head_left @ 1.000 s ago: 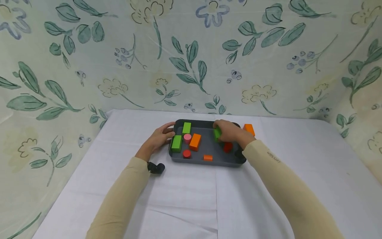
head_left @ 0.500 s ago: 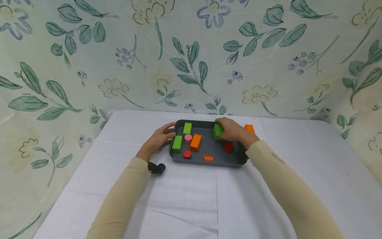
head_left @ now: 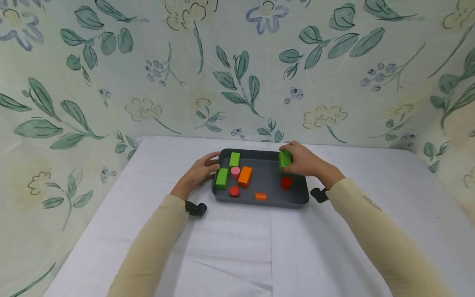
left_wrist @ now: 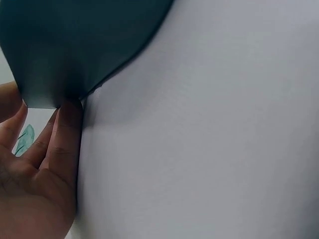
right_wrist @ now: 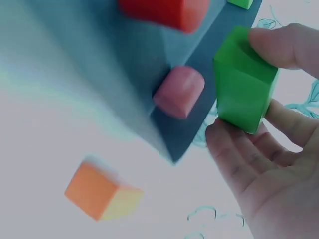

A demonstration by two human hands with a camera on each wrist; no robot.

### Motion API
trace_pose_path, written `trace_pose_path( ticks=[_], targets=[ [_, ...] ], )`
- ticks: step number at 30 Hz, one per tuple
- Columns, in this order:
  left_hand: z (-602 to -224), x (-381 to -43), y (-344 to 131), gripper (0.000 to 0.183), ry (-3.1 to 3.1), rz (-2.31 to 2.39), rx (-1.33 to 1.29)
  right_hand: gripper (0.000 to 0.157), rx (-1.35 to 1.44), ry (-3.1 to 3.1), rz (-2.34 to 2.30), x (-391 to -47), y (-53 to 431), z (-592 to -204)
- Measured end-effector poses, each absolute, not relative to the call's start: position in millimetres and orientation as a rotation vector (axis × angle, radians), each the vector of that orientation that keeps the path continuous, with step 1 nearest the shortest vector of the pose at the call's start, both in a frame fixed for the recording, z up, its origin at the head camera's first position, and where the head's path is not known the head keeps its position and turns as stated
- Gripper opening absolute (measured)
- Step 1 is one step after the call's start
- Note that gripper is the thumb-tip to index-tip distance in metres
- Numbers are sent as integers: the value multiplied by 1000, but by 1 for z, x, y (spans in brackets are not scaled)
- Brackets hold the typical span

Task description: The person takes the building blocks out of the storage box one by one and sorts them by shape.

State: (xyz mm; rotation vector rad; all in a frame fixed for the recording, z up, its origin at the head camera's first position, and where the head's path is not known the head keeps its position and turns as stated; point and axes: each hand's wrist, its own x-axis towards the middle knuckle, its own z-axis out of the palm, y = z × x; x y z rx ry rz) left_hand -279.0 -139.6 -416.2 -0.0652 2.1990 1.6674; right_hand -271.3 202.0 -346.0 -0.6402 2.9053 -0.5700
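My right hand (head_left: 307,160) holds a green rectangular block (right_wrist: 244,84) over the tray's back right, pinched between thumb and fingers. Below it in the head view, a red cylinder (head_left: 286,183) lies in the dark grey tray (head_left: 267,203). At the tray's left end my left hand (head_left: 200,171) rests thumb and fingertips against the wall. The left wrist view shows those fingers extended along the tray's outside (left_wrist: 84,55). In the right wrist view, a pink cylinder (right_wrist: 179,92) sits in the tray's corner; the head view has it hidden behind my right hand.
The tray's left half holds two green blocks (head_left: 222,178), a pink cylinder (head_left: 235,173), an orange block (head_left: 245,177) and a red cylinder (head_left: 234,191). A small orange piece (head_left: 261,196) lies near the front wall. Outside the tray, an orange block (right_wrist: 102,191) rests on the white cloth.
My right hand has lifted the green block and carried it rightward toward the tray's back right corner, covering the outer orange block in the head view. My left hand stays at the tray's left end.
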Motion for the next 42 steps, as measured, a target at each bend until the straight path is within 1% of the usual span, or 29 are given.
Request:
trace_pose_path(
  ticks=[5,9,17,23,29,33,39,42],
  targets=[
    [-418,-278,-138,58,2201,1665,-85,68,-590,2921,-595,-263,224,-337],
    [-418,-277,-138,57,2207,1671,-95,66,-543,2921,-594,-257,239,-328],
    [-412,-277,-138,58,2195,1688,-67,66,-527,2921,-575,-252,269,-319],
    [-419,-278,-137,57,2201,1688,-78,71,-465,2941,-620,-252,288,-328],
    [-417,-277,-137,57,2215,1681,-94,69,-434,2956,-654,-256,306,-339],
    [-417,-277,-136,57,2206,1693,-107,70,-382,2931,-654,-259,318,-344],
    [-418,-277,-137,57,2212,1693,-110,75,-239,2846,-667,-269,332,-352],
    [-417,-277,-136,56,2218,1701,-89,75,-159,2820,-667,-277,340,-354]
  ],
)
